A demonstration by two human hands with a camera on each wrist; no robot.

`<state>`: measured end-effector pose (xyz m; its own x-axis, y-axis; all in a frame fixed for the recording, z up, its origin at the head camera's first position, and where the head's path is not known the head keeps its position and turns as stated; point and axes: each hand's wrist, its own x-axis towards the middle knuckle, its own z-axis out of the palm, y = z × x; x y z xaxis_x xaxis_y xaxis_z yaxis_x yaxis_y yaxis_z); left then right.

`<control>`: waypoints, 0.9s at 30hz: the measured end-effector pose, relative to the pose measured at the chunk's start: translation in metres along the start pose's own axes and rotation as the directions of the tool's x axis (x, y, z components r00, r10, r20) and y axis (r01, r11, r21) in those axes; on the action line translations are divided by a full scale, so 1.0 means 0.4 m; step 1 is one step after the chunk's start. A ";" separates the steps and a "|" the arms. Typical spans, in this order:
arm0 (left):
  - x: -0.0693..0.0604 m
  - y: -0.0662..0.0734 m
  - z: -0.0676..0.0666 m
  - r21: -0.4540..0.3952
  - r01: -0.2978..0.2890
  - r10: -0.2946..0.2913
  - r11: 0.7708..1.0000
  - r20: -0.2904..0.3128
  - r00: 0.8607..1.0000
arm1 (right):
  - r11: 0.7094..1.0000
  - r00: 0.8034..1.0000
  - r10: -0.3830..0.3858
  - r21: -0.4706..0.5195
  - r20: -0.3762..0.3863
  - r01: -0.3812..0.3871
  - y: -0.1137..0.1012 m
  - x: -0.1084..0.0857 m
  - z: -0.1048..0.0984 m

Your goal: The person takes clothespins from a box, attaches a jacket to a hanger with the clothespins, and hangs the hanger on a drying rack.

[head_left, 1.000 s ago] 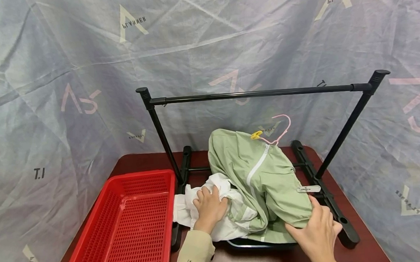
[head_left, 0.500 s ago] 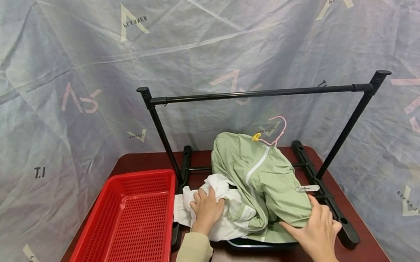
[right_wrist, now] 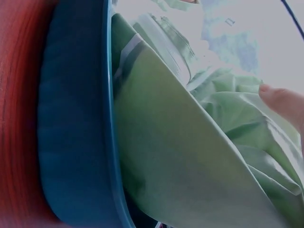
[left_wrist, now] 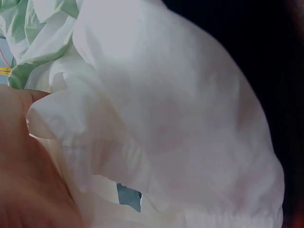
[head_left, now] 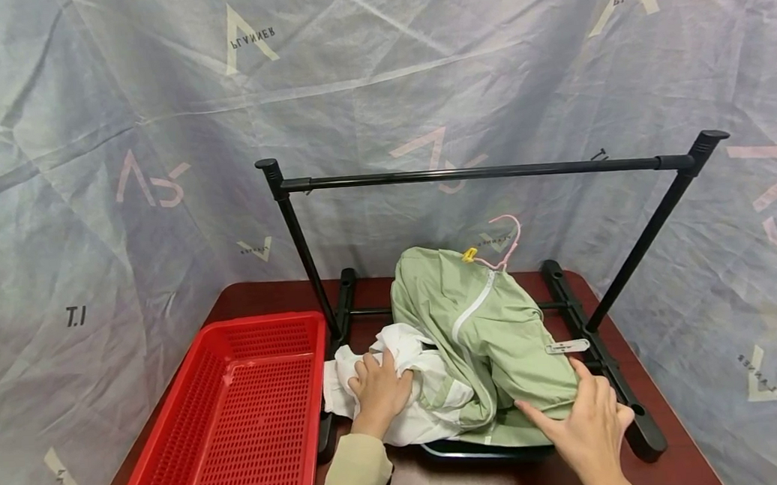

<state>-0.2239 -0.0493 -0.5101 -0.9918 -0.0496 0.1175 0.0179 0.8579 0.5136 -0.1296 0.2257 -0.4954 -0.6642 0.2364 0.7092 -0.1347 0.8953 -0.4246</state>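
A light green jacket [head_left: 503, 332] with a white zip lies over a dark blue basin [right_wrist: 76, 114]. White fabric [head_left: 428, 416] with green edging spreads from its left side, seemingly its lining. A pink hanger [head_left: 513, 237] with a yellow clip [head_left: 469, 255] sticks out at the collar. My left hand [head_left: 379, 393] grips the bunched white fabric, which shows a gathered edge in the left wrist view. At the jacket's right side my right hand [head_left: 587, 424] rests with thumb and fingers spread. Its thumb [right_wrist: 280, 99] touches the green cloth; the other fingertips are partly hidden.
A red perforated basket [head_left: 259, 424] stands at the left. Behind the jacket rises a black rack with a horizontal bar [head_left: 478, 172] and feet on the dark red table [head_left: 277, 299]. A white printed strip [head_left: 567, 347] lies at the jacket's right edge.
The hanger hook has tipped a little to the left. My left hand has shifted slightly left with the white fabric. The right thumb has spread a little further over the jacket.
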 end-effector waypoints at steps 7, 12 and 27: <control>-0.003 -0.010 0.004 -0.004 0.014 -0.014 1.000 -0.016 1.000 | 1.000 1.000 -0.015 -0.013 -0.007 0.015 -0.002 0.013 0.000; -0.006 -0.017 0.006 -0.012 0.015 -0.015 1.000 -0.028 0.999 | 0.999 0.998 -0.051 0.003 -0.027 0.051 -0.004 0.025 0.000; -0.017 -0.032 -0.001 0.005 0.032 -0.031 0.999 -0.011 0.999 | 0.999 0.999 -0.047 0.001 0.018 0.047 -0.012 0.045 -0.001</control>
<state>-0.2176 -0.0602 -0.5173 -0.9905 -0.0822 0.1105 -0.0141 0.8586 0.5124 -0.1408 0.2257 -0.4804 -0.6704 0.1872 0.7180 -0.1662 0.9052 -0.3912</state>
